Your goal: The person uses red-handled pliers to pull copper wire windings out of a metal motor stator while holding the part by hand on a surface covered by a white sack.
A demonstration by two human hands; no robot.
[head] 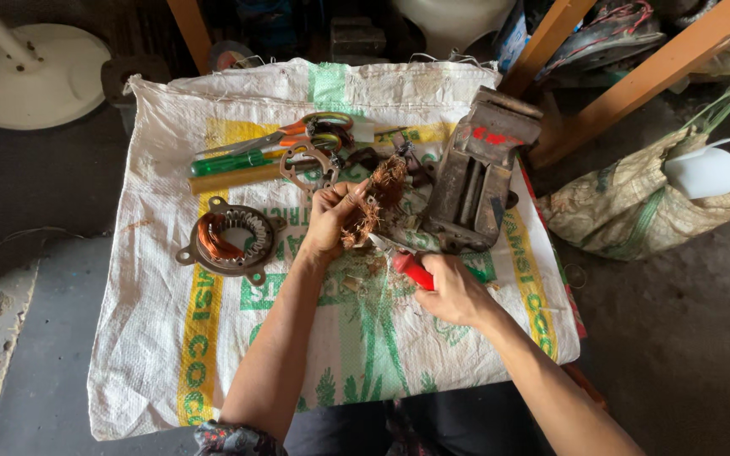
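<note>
My left hand (329,221) grips a tangled bundle of copper winding wire (377,200) over the middle of a white woven sack (162,338) spread as a work surface. My right hand (454,291) holds a red-handled cutting tool (411,269), its metal tip pointing up-left toward the bottom of the wire bundle. A round motor stator (231,239) with part of its copper winding left lies to the left of my left hand. Bits of wire and debris litter the sack between my hands.
A rusty metal bench vise (476,173) stands right of the wire. Scissors (297,132), a green-handled screwdriver (234,161) and a metal ring plate (307,167) lie at the back. A sack bag with a white object (648,198) sits right; a white fan base (31,76) far left.
</note>
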